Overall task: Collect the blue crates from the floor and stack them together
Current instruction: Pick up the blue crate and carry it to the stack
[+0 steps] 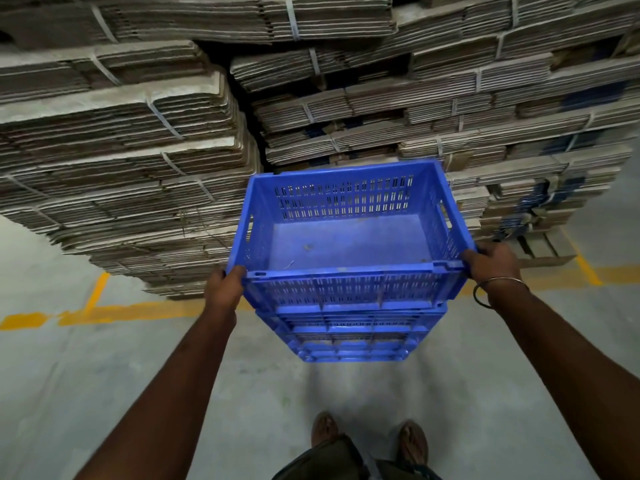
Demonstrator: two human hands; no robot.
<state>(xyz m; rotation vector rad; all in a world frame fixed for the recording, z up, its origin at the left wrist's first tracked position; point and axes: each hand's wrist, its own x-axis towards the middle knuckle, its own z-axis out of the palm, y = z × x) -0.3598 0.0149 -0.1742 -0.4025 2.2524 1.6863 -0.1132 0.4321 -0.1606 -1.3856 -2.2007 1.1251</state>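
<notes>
An empty blue slotted crate (pixel 349 237) sits on top of a stack of blue crates (pixel 353 334) in the middle of the view, above the grey floor. My left hand (pixel 223 284) grips the top crate's near left corner at the rim. My right hand (pixel 490 263) grips its near right corner, a thin bangle on that wrist. The top crate holds only a few specks of dirt. The bottom of the stack is partly hidden by the crates above.
Tall stacks of strapped flat cardboard (pixel 138 150) rise right behind the crates, left and right. A wooden pallet (pixel 540 247) shows under the right stack. Yellow floor lines (pixel 114 311) run across the concrete. My feet (pixel 367 438) stand just behind the crate stack.
</notes>
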